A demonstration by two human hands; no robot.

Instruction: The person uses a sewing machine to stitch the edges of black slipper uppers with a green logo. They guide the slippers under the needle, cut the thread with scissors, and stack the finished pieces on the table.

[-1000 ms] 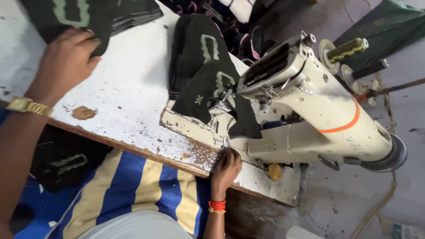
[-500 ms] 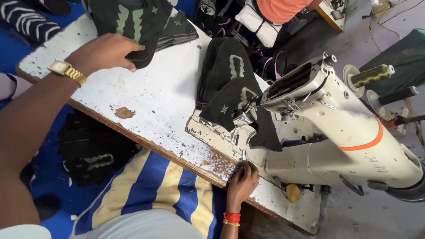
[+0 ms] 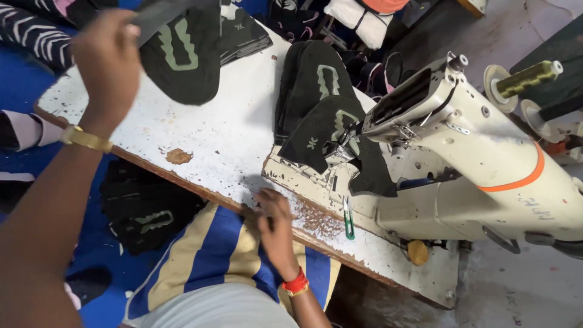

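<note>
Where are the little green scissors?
In the head view, the green snips lie on the white table near its front edge, right of the right hand and below the sewing machine.

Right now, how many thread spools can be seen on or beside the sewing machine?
1: an olive-green thread spool lying sideways behind the sewing machine, at the upper right. A white disc beneath it may be a second holder; others may be hidden.

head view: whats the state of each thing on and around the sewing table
left hand: raised, gripping a dark fabric piece
right hand: empty, resting on the table edge
sewing machine: dark fabric under its head
green snips: lying flat, untouched
thread spool: on its pin
</note>
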